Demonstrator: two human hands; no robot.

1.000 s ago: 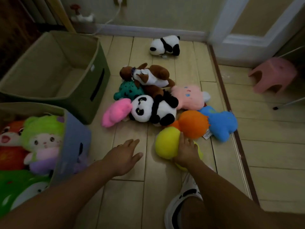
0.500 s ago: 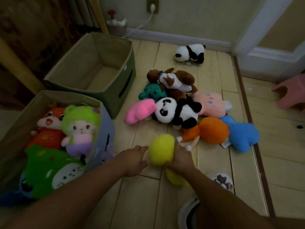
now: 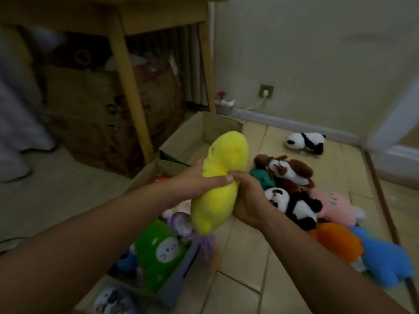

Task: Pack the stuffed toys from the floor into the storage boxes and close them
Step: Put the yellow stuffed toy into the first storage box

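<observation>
While both forearms reach in from the bottom edge, the nearest storage box [image 3: 174,284] sits low on the left, already holding a green plush [image 3: 158,252] with a white cat face, with other toys packed around it. Above that box, the left hand [image 3: 199,184] and the right hand [image 3: 247,200] grip a yellow stuffed toy [image 3: 217,184] from opposite sides, fingers curled into its soft middle, so it hangs tilted in the air with its rounded top pointing up and away. On the wooden floor [image 3: 244,264] to the right lies a heap of toys: a blue plush [image 3: 385,261] nearest, touching an orange plush [image 3: 337,241], then a panda [image 3: 294,205] beside a pink plush [image 3: 335,205]. Past these rest a brown and white dog toy [image 3: 288,171] and a teal plush [image 3: 260,177], partly hidden by the right hand. Behind the yellow toy stands a second storage box [image 3: 204,132], open, beside a wooden bench leg [image 3: 131,96]. Farthest off, a small panda [image 3: 305,142] lies alone near the wall, well apart from the heap.
</observation>
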